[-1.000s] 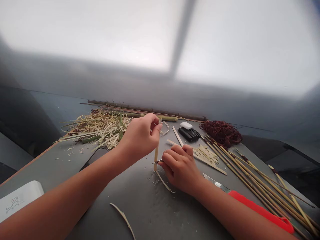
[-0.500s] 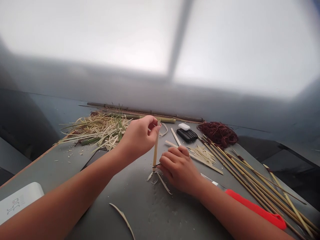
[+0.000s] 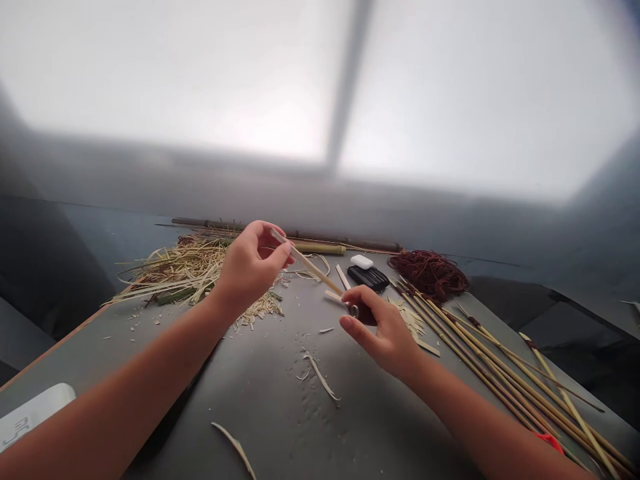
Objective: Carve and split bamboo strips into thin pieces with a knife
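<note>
My left hand (image 3: 255,260) is closed, pinching a thin bamboo strip (image 3: 316,270) near its upper end between thumb and fingers. The strip slants down to the right over the table. Its lower end meets the fingers of my right hand (image 3: 383,330), which are curled around a small dark metal tool (image 3: 354,311). Most of that tool is hidden in the hand, so its full shape cannot be seen. Below the hands, curled bamboo shavings (image 3: 323,379) lie on the table, and another curved shaving (image 3: 234,445) is nearer to me.
A heap of bamboo strips (image 3: 185,273) lies at the left. Behind my right hand are a black case (image 3: 369,278), a white case (image 3: 361,261) and dark red cord (image 3: 430,273). Several long bamboo sticks (image 3: 493,353) run down the right side. A white device (image 3: 37,413) sits at lower left.
The bamboo strip has gone from upright, low over the shavings, to raised and slanting. My left hand has shifted left; my right hand has moved up and right, its fingers less tightly curled.
</note>
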`<move>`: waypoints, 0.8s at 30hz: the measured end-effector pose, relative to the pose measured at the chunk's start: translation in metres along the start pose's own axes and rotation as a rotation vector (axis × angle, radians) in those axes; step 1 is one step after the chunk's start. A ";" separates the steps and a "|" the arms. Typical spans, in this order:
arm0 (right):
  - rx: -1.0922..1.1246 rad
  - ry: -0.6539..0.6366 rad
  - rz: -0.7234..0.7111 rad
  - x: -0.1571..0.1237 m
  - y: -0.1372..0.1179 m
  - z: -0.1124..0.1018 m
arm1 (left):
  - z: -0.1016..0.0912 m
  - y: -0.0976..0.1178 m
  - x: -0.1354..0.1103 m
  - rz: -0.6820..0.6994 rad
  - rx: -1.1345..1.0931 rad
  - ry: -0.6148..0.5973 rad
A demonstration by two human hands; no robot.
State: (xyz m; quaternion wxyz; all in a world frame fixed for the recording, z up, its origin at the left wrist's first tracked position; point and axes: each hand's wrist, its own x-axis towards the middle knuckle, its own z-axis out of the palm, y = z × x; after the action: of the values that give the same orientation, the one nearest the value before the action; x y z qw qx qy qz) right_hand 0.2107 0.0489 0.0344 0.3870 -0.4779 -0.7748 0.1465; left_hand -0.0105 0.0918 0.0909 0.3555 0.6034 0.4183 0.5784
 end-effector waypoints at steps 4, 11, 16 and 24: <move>0.173 0.094 0.262 0.006 0.006 -0.008 | -0.003 0.004 0.002 -0.122 -0.184 0.028; 0.401 0.154 0.411 0.010 0.011 -0.019 | -0.004 0.003 0.004 -0.268 -0.304 -0.032; 0.563 0.193 0.483 0.015 0.017 -0.025 | -0.012 0.001 0.007 -0.359 -0.175 -0.205; 0.675 0.123 0.549 0.011 -0.002 -0.030 | 0.007 -0.008 0.001 -0.549 -0.484 -0.106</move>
State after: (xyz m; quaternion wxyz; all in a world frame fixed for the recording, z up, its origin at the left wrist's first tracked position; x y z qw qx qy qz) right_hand 0.2288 0.0525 0.0605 0.5136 -0.5206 -0.5035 0.4601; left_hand -0.0047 0.0964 0.0834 0.6511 0.3964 0.3966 0.5115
